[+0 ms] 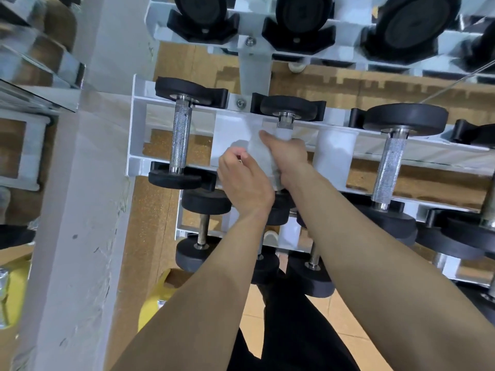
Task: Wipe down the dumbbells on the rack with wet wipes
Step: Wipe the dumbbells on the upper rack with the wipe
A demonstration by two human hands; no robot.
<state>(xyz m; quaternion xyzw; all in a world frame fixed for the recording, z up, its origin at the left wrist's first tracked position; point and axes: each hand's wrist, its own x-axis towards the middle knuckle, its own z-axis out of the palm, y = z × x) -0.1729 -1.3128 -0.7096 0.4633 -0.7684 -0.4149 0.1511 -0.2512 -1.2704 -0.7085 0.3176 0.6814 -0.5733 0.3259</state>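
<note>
View from the head, looking down on a white rack [137,129] of black dumbbells. On the middle shelf, second from its left end, sits a dumbbell [289,109]. The right hand [290,156] grips a white wipe [255,152] wrapped round its handle. The left hand [242,180], fingers curled, pinches the wipe's left edge.

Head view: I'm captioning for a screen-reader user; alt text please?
A person's right hand grips a white wet wipe wrapped round the handle of the middle dumbbell on a white rack, while the left hand pinches the wipe's edge. Other dumbbells rest beside it.
</note>
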